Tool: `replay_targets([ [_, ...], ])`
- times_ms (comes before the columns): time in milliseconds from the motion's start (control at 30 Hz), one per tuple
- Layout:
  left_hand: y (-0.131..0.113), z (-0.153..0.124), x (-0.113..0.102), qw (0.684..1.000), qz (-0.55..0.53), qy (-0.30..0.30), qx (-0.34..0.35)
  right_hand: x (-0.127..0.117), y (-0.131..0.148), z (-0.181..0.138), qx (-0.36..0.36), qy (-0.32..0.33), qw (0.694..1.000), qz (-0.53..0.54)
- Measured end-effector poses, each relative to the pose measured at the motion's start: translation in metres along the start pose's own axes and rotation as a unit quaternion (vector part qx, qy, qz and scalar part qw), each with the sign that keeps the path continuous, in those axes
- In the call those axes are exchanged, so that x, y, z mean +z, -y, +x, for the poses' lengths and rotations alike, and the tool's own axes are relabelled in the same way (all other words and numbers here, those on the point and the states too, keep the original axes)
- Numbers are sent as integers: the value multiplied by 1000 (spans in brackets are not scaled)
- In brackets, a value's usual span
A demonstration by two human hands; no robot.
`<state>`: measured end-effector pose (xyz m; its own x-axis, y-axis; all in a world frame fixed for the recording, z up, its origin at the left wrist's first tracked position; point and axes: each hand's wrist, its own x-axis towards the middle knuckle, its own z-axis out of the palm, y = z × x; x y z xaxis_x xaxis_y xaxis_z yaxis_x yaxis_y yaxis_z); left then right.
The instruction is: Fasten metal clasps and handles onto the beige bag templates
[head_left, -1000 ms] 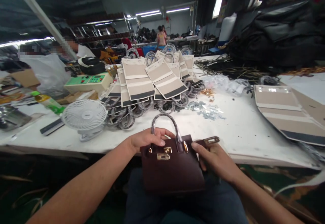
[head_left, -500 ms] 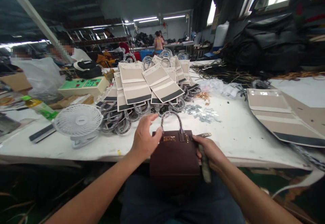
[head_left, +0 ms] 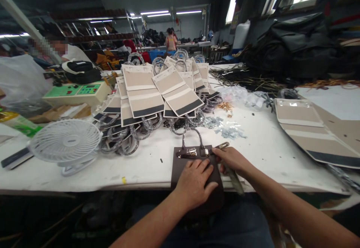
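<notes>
A small dark brown handbag (head_left: 180,173) rests against the table's front edge, its plastic-wrapped handle (head_left: 194,131) standing up and shiny metal fittings (head_left: 191,151) near its top. My left hand (head_left: 195,182) lies across the bag's front, palm down, fingers stretched out and covering part of it. At the bag's upper right corner, my right hand (head_left: 232,160) is closed around a dark strap with a metal end (head_left: 224,145). A long greenish, handle-like piece (head_left: 236,182) hangs down from under that hand; its kind is unclear.
Beige bag panels with wrapped handles (head_left: 143,90) are heaped behind the bag. Small metal plates (head_left: 229,127) and gold fittings (head_left: 225,106) lie scattered right of the heap. A white fan (head_left: 67,141) stands left, another panel (head_left: 303,128) far right. People are in the background.
My left hand has come down from beside the handle onto the bag's front. The bag has tipped, and the view has shifted a little to the right.
</notes>
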<state>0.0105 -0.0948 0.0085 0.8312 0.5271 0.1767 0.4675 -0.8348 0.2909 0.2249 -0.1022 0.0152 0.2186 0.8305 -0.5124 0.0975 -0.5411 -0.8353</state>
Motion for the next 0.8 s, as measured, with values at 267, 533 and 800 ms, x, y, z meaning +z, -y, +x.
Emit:
replay_targets([
  [267, 11, 7, 10, 999, -16, -27, 7, -17, 6, 14, -44, -7, 985, -166],
  [533, 12, 7, 11, 999, -34, -25, 5, -46, 21, 4, -132, -203, 847, -474],
  [800, 14, 7, 10, 996, -73, -56, -3, -28, 10, 10, -407, -290, 707, -501],
])
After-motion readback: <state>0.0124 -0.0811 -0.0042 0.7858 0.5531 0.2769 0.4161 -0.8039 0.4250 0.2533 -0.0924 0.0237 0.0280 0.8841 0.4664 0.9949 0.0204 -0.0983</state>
